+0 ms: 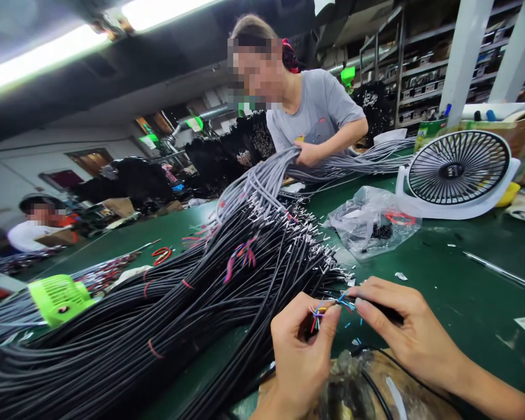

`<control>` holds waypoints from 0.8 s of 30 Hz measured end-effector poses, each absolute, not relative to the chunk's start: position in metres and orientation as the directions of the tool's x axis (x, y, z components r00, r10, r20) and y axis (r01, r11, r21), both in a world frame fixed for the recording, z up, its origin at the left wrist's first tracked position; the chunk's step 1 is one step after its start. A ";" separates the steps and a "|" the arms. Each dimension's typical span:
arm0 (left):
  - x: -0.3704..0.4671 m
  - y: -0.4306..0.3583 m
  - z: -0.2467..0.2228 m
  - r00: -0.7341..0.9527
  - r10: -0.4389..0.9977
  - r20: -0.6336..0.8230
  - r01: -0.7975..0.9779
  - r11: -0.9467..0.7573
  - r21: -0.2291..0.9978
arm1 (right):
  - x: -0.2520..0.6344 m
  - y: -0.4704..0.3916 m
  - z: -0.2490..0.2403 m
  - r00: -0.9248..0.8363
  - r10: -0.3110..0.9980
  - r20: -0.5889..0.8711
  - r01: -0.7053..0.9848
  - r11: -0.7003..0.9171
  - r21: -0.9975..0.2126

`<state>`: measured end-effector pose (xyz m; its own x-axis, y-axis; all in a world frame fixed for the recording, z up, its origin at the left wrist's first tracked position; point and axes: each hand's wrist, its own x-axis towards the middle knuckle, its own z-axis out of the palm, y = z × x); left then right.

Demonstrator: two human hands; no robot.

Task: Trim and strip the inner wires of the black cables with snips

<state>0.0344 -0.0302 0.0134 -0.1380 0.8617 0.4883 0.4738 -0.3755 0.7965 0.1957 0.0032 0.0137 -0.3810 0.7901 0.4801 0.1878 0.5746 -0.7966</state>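
Note:
My left hand is closed in a pinch on thin coloured wires, whose red, green, white and purple ends fan out below the thumb. Close beside it, my right hand pinches the blue and red wires between thumb and forefinger. A black cable runs beneath the right hand; where it joins the wires is hidden by the fingers. To the left lies a large bundle of black cables, with white-tipped ends pointing toward my hands.
Across the green table, a co-worker grips grey cables. A white fan, a clear plastic bag and a pen lie to the right. A green fan stands left; another person is farther back.

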 end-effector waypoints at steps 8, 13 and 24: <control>0.033 -0.030 0.010 -0.109 0.811 0.574 0.488 -0.459 0.742 | 0.195 0.004 0.012 -0.374 0.787 0.490 0.201 0.585 -0.786; 0.031 -0.030 0.007 -0.097 0.803 0.589 0.497 -0.473 0.727 | 0.195 0.004 0.012 -0.375 0.805 0.460 0.207 0.557 -0.805; 0.032 -0.028 0.003 -0.084 0.726 0.683 0.505 -0.559 0.657 | 0.194 0.003 0.012 -0.356 0.820 0.448 0.242 0.543 -0.804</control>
<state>0.0317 -0.0283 0.0030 -0.0844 0.7259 0.6826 0.5052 -0.5593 0.6573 0.1938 0.0032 0.0122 -0.3556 0.8204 0.4477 0.2417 0.5434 -0.8039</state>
